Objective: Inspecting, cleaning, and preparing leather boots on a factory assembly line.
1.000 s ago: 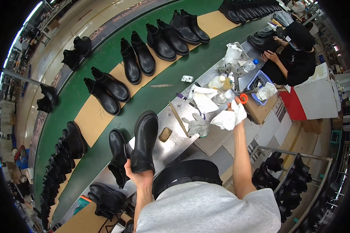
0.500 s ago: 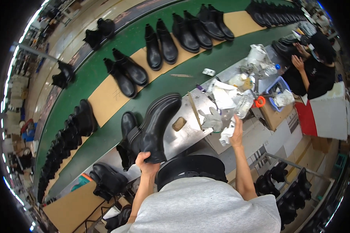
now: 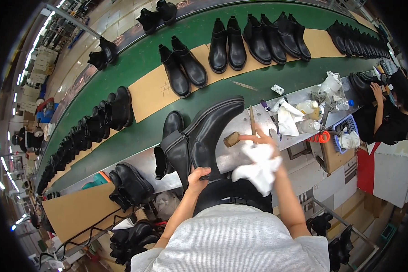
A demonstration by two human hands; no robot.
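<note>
My left hand (image 3: 196, 181) is closed round the top of a black ankle boot (image 3: 208, 131), its toe pointing away and to the right. Behind it and to its left stands another black boot (image 3: 173, 121), partly hidden. A white cloth (image 3: 258, 167), smeared by motion, hangs from my right hand (image 3: 264, 144). That hand is over the metal worktop (image 3: 233, 158), just right of the held boot. One of its fingers reaches to a small brown block (image 3: 231, 139) and seems to touch it.
Finished-looking black boots (image 3: 227, 45) stand in pairs on cardboard along the green bench (image 3: 213, 93). Bottles (image 3: 308, 107), orange-handled scissors (image 3: 322, 137) and a blue basket (image 3: 347, 129) lie to the right. A co-worker (image 3: 385, 106) handles boots at the far right. More boots (image 3: 130, 185) sit at lower left.
My right hand has come left with the white cloth, from beside the bottles to the brown block. The grey crumpled cloth on the worktop is no longer visible. The view has shifted.
</note>
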